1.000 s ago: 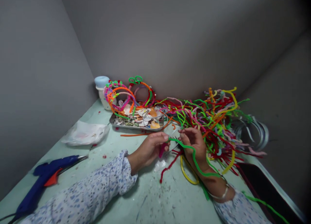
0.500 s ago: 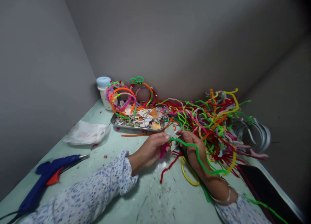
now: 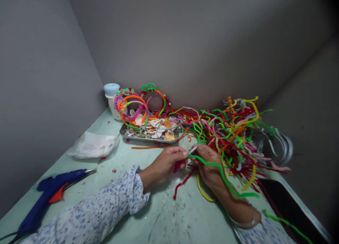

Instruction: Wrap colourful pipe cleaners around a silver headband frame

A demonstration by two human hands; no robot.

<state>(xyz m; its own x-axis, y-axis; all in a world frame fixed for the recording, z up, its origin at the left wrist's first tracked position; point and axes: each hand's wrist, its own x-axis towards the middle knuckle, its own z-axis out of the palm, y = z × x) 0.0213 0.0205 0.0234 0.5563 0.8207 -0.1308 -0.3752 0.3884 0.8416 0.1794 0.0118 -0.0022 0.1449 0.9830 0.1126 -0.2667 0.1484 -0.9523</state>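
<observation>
Near the middle of the table my left hand (image 3: 169,162) is closed, with thumb and finger pinching one end of a bright green pipe cleaner (image 3: 221,171). A magenta fuzzy piece (image 3: 179,165) pokes out under those fingers. From the pinch the green pipe cleaner runs right, passing over my right hand (image 3: 209,162) and wrist. That hand is closed around a thin pale band (image 3: 193,149), which looks like a headband and spans the gap between both hands. Most of the band is hidden by fingers.
Behind my hands lies a metal tray (image 3: 153,141) of shells, with pipe-cleaner-covered headbands (image 3: 132,99) on it. A tangle of pipe cleaners (image 3: 233,131) fills the right, beside silver bands (image 3: 284,148) and a dark flat object (image 3: 286,205). At left are a glue gun (image 3: 47,192) and plastic bag (image 3: 92,145).
The green pipe cleaner's free end has swung right and down, away from the yellow one. My right fingers have closed in toward the left hand, around the pale band.
</observation>
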